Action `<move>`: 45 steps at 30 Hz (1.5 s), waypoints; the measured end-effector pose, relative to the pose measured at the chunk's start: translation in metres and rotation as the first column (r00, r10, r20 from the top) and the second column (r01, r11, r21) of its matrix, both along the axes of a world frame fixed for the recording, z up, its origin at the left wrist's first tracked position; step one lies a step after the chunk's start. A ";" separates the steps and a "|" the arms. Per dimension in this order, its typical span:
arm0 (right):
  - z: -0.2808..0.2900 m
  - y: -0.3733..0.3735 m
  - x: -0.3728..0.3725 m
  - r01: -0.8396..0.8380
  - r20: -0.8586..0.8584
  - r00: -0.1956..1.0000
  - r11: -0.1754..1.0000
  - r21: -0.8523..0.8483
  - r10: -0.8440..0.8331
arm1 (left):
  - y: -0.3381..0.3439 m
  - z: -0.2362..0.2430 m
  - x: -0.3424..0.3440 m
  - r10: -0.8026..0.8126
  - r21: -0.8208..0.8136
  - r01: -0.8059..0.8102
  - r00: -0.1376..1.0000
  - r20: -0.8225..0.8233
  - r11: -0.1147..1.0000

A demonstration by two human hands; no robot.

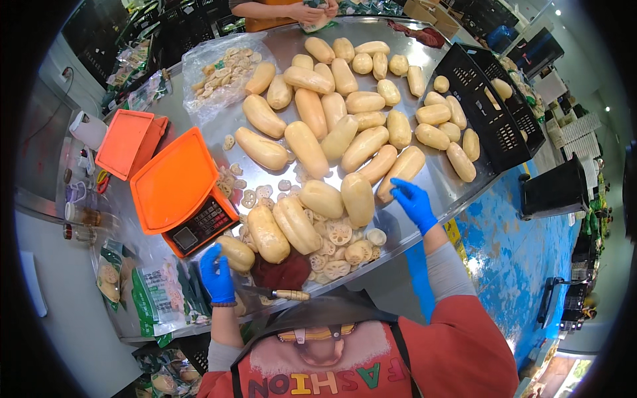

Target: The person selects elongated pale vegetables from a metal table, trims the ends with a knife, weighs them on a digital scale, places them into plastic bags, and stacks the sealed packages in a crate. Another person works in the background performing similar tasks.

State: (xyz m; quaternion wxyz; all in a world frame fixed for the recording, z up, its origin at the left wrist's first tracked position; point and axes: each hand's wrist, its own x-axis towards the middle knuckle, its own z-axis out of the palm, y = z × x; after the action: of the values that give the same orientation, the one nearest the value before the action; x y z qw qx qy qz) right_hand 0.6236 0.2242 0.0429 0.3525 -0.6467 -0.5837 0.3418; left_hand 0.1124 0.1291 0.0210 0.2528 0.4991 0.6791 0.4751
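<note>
My left hand (217,275), in a blue glove, is at the table's near left edge beside a peeled lotus root (236,254); its fingers point up, open, with nothing seen in them. My right hand (415,204), also blue-gloved, reaches in from the right. Its fingers are apart at the near end of a long lotus root (403,171), seemingly touching it. Between my hands, several lotus roots (296,224) lie on cut lotus slices (340,233). A wood-handled knife (290,294) rests near a dark red cloth (286,270) in front of me.
An orange scale (176,182) stands at left, with an orange tray (125,146) behind it. Farther back lies a plastic bag of slices (225,74). A black crate (499,109) sits at the right edge. Printed packages (162,295) lie near left. Another person's hands (312,13) work across the table.
</note>
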 end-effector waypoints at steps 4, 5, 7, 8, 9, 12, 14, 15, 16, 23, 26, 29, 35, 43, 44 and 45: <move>-0.055 -0.037 0.009 0.156 -0.199 0.967 0.987 -0.047 -0.162 | -0.006 -0.015 -0.026 0.000 -0.064 -0.026 0.928 -0.372 0.998; -0.058 -0.043 0.008 0.194 -0.253 0.946 0.979 -0.063 -0.204 | -0.008 -0.022 -0.030 -0.003 -0.099 -0.040 0.916 -0.402 0.994; -0.066 -0.056 0.010 0.236 -0.248 0.931 0.959 -0.154 -0.269 | -0.009 -0.031 -0.032 -0.014 -0.173 -0.031 0.967 -0.253 0.984; -0.073 -0.063 0.010 0.260 -0.265 0.917 0.951 -0.168 -0.297 | -0.007 -0.031 -0.029 -0.023 -0.186 -0.009 0.985 -0.169 0.983; -0.080 -0.067 0.011 0.282 -0.282 0.903 0.942 -0.182 -0.325 | -0.005 -0.030 -0.025 -0.030 -0.197 0.013 0.996 -0.083 0.980; -0.068 -0.062 0.011 0.315 -0.359 0.857 0.928 -0.201 -0.369 | -0.001 -0.009 -0.011 -0.034 -0.259 0.028 0.999 -0.017 0.965; -0.066 -0.053 0.019 0.331 -0.362 0.851 0.924 -0.191 -0.380 | -0.001 -0.010 -0.011 -0.053 -0.245 0.043 0.998 -0.033 0.968; -0.065 -0.046 0.027 0.345 -0.356 0.852 0.923 -0.171 -0.385 | -0.001 -0.011 -0.010 -0.055 -0.256 0.038 0.997 -0.058 0.966; -0.064 -0.039 0.036 0.358 -0.352 0.851 0.921 -0.154 -0.390 | -0.001 -0.010 -0.010 -0.057 -0.269 0.031 0.995 -0.087 0.963; -0.038 0.040 0.106 0.434 -0.278 0.880 0.890 0.139 -0.386 | -0.004 -0.005 -0.005 0.006 -0.336 -0.088 0.971 -0.238 0.938; -0.053 0.078 0.151 0.496 -0.246 0.865 0.823 0.278 -0.438 | -0.005 -0.017 -0.012 0.005 -0.298 -0.094 0.958 -0.287 0.950; -0.040 0.113 0.169 0.513 -0.049 0.849 0.797 0.319 -0.527 | -0.010 -0.022 -0.017 0.019 -0.339 -0.156 0.927 -0.375 0.928; -0.081 0.181 0.256 0.550 0.082 0.791 0.762 0.342 -0.607 | -0.012 -0.028 -0.019 0.028 -0.339 -0.177 0.916 -0.400 0.924; -0.044 0.244 0.229 0.582 0.012 0.809 0.804 0.122 -0.588 | -0.015 -0.025 -0.017 0.013 -0.377 -0.198 0.898 -0.439 0.905; -0.057 0.254 0.244 0.627 0.028 0.771 0.766 0.139 -0.636 | -0.013 -0.025 -0.017 0.000 -0.377 -0.191 0.893 -0.451 0.906; -0.061 0.253 0.245 0.644 0.076 0.752 0.755 0.122 -0.655 | -0.012 -0.025 -0.019 -0.005 -0.378 -0.182 0.897 -0.442 0.908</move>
State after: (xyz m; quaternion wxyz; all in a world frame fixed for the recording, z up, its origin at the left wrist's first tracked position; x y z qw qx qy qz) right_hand 0.8690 0.4767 -0.0184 0.4434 -0.8114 -0.3564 0.1342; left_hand 0.0938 0.1169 -0.0039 0.1719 0.4957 0.8249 0.2104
